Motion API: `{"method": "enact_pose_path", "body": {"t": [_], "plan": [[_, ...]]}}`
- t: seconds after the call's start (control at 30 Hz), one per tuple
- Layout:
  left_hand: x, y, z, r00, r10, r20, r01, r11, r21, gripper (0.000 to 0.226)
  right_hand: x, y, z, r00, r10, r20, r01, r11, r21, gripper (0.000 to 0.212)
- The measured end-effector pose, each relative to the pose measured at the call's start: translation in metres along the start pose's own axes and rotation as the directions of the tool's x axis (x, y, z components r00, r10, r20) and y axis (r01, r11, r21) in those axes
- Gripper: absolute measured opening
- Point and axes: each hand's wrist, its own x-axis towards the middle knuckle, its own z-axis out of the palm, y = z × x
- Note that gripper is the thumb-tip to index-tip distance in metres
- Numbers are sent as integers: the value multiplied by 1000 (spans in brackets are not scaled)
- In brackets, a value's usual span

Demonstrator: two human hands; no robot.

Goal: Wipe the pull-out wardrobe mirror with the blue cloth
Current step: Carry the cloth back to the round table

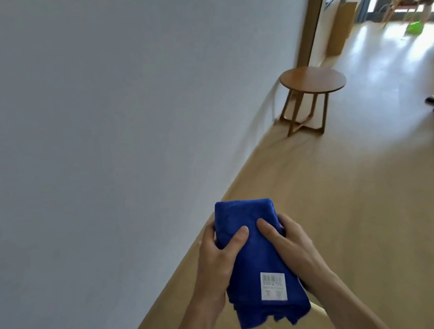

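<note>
Cloth: blue cloth [257, 264], folded thick; likely soft, light, limp.
Grip: left hand [219, 254] and right hand [286, 239] clasp its sides, thumbs on top.
Mirror: not in view.

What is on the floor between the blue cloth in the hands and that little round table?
Nothing: the head view shows only bare wooden floor between the blue cloth and the round table.

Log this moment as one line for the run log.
stage: folded cloth held, mirror not reached | left hand: grips blue cloth | right hand: grips blue cloth | mirror: not in view
</note>
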Motion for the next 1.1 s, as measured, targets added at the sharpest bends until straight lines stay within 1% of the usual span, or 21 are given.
{"method": "enact_pose_path", "body": {"t": [0.17, 0.33, 0.6, 0.83, 1.0, 1.1], "plan": [[65, 15, 1, 993, -25, 117, 24, 1000, 12, 42, 45, -8, 2, 988, 70, -137, -60, 996, 73, 28], [119, 30, 4, 976, -41, 213, 33, 999, 40, 42, 77, -15, 5, 969, 75, -237, -50, 993, 107, 30], [172, 35, 29, 950, -71, 305, 58, 997, 50, 41, 117, -22, -12, 946, 79, -314, -40, 991, 131, 26], [226, 35, 81, 942, -82, 324, 64, 996, 65, 41, 173, -22, -61, 935, 67, -349, -31, 994, 106, 22], [278, 46, 138, 942, -95, 323, 74, 994, 77, 42, 230, -37, -114, 941, 63, -333, -20, 991, 130, 22], [309, 56, 181, 937, -94, 337, 68, 994, 88, 41, 261, -49, -153, 936, 49, -349, -4, 992, 130, 21]]}}
